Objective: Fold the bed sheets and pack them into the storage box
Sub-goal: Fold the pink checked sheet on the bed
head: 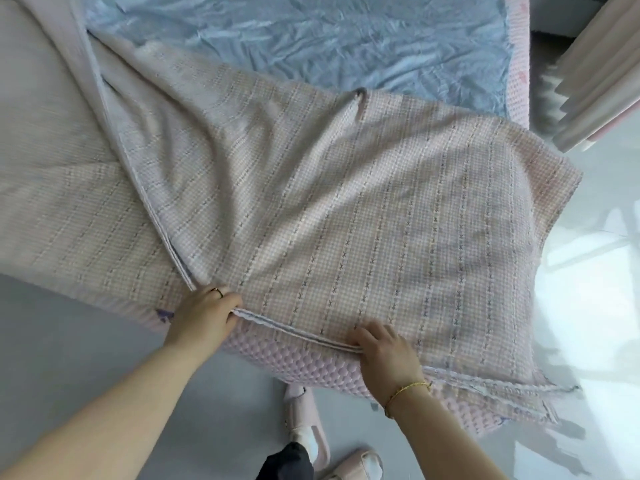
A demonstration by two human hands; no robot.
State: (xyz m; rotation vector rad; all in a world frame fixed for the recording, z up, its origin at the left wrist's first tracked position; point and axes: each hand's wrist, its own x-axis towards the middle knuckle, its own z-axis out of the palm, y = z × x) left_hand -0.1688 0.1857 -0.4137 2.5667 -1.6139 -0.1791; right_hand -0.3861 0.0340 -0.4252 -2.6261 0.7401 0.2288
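The pink checked woven bed sheet (346,209) lay doubled on the pink quilted mattress (277,358), beyond both hands. The left hand (204,315) gripped its hem corner at the near edge; the right hand (384,348) pinched the same hem alongside.

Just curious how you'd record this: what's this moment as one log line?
step: folding | left hand: grips pink checked woven sheet hem | right hand: pinches same hem | storage box: unseen

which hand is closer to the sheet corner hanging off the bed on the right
Right. The right hand holds the checked sheet left of that hanging corner; the left hand grips it farther left.
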